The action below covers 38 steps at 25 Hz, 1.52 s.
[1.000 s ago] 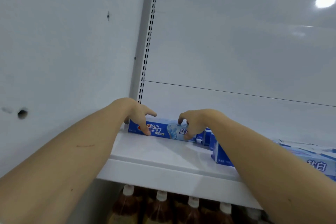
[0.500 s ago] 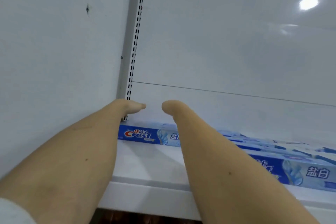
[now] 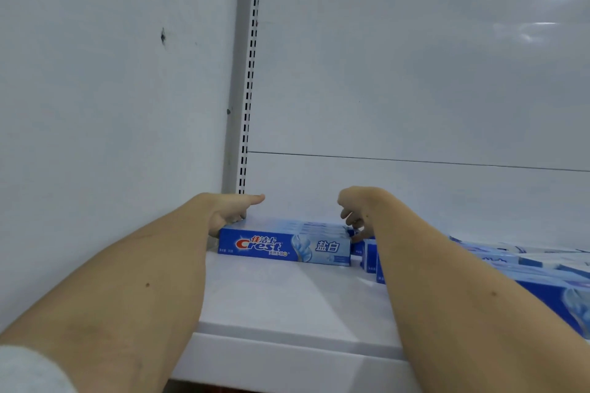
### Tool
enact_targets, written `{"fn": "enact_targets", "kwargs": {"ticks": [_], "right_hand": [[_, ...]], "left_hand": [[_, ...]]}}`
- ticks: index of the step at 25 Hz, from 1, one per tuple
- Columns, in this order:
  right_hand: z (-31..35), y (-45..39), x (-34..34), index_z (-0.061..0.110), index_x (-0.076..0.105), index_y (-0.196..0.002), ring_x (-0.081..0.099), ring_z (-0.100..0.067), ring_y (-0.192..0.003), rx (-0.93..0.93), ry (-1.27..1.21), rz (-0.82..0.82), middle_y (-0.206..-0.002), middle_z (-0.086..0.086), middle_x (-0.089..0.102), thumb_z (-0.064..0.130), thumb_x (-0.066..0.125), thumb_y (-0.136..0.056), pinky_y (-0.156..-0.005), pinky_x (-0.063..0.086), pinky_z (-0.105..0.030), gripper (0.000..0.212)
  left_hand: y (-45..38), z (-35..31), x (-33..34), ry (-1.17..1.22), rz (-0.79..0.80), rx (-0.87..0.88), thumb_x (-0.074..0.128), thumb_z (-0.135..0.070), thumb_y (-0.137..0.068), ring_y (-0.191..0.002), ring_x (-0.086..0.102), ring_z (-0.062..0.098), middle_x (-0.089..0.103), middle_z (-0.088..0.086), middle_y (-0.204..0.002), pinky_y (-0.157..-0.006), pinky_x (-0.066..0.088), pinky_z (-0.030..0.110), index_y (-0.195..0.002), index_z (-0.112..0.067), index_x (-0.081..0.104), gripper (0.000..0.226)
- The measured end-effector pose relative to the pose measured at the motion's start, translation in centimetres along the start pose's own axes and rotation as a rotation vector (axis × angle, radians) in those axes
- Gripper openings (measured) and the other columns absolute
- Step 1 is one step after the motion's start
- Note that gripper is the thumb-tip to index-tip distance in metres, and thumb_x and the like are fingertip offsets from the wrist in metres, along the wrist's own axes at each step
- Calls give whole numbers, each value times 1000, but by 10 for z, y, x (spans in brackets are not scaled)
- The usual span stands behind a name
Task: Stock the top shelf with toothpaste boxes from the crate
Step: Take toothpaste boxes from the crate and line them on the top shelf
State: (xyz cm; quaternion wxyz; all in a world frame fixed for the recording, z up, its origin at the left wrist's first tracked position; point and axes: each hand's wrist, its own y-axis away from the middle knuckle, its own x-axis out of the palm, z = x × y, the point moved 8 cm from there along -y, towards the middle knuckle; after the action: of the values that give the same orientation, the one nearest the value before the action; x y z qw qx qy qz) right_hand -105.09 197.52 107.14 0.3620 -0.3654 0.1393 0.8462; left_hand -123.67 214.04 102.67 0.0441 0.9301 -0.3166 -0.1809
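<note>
A row of blue Crest toothpaste boxes [image 3: 284, 247] lies lengthwise at the back left of the white top shelf [image 3: 287, 306], with several boxes packed one behind another. My left hand [image 3: 230, 214] is at the row's left end, fingers curled down against it and thumb pointing right. My right hand [image 3: 356, 212] is at the right end, with curled fingertips touching the box ends. The row sits squeezed between the two hands. The crate is not in view.
More toothpaste boxes [image 3: 542, 271] lie flat on the shelf to the right, partly behind my right forearm. A slotted upright post [image 3: 247, 105] stands at the left corner against the white back panel [image 3: 415, 89]. A white side wall [image 3: 111, 105] closes the left.
The view has dropped a little, so more of the shelf shows. My hands have come apart from the box front to the two ends of the row.
</note>
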Motion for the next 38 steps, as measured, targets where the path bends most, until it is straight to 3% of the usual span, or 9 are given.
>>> {"fn": "enact_targets", "kwargs": {"ticks": [5,12,18,21,23,28,32,34,38], "right_hand": [[14,-1,13,-4,37,-143,48,-27,-105,-117,33,25,-118,-17,48,17,27,-104,-98,43,-34,45],[20,2,21,-1,41,-137,40,-26,-101,-148,64,29,-144,-21,43,22,23,-105,-90,37,-33,44],[19,27,25,7,25,-152,37,-30,-138,-149,144,74,-155,-14,32,38,26,-106,-111,34,-39,55],[32,44,18,9,26,-153,41,-32,-134,-189,354,142,-156,-14,30,43,42,-102,-109,38,-42,63],[38,57,17,15,22,-155,35,-35,-140,-179,474,252,-159,-11,26,49,60,-91,-111,38,-50,82],[36,69,31,26,27,-154,39,-31,-138,-236,982,278,-158,-7,30,19,70,-90,-109,40,-43,77],[35,66,31,26,29,-153,45,-29,-133,-290,1028,232,-157,-7,30,18,69,-90,-104,41,-38,75],[35,67,32,25,29,-153,42,-30,-135,-299,1009,236,-158,-7,29,17,69,-91,-107,41,-38,75],[29,54,23,14,27,-154,37,-38,-139,-206,766,267,-160,-14,25,22,72,-88,-110,39,-48,80]], "left_hand": [[-3,7,2,90,45,-44,49,-64,-91,-81,74,29,60,18,-129,-55,61,38,-153,-5,16,92],[-6,6,4,89,94,-36,50,-73,-84,-102,70,27,61,18,-129,-81,58,36,-150,-2,19,102],[-12,-3,-2,-107,-51,-4,57,-77,-74,-101,70,28,56,10,-128,-97,53,38,-144,-15,34,97],[10,-21,18,-634,136,51,57,-91,-47,-143,32,37,22,6,-161,-111,34,53,-153,-37,19,125],[25,-33,29,-718,260,97,71,-83,-41,-150,9,36,-1,-1,-165,-111,30,60,-150,-51,12,129],[26,-24,51,-1035,229,147,86,-48,-64,-109,66,27,54,1,-136,-92,55,46,-149,-51,18,109],[30,-25,49,-1029,168,208,82,-56,-66,-99,70,23,60,-3,-124,-86,59,41,-149,-51,21,103],[32,-25,47,-978,158,209,76,-65,-66,-112,65,25,53,-1,-136,-93,55,43,-151,-48,19,104],[31,-21,12,-433,66,90,50,-94,-50,-139,38,35,18,9,-162,-106,42,53,-156,-33,10,128]]}}
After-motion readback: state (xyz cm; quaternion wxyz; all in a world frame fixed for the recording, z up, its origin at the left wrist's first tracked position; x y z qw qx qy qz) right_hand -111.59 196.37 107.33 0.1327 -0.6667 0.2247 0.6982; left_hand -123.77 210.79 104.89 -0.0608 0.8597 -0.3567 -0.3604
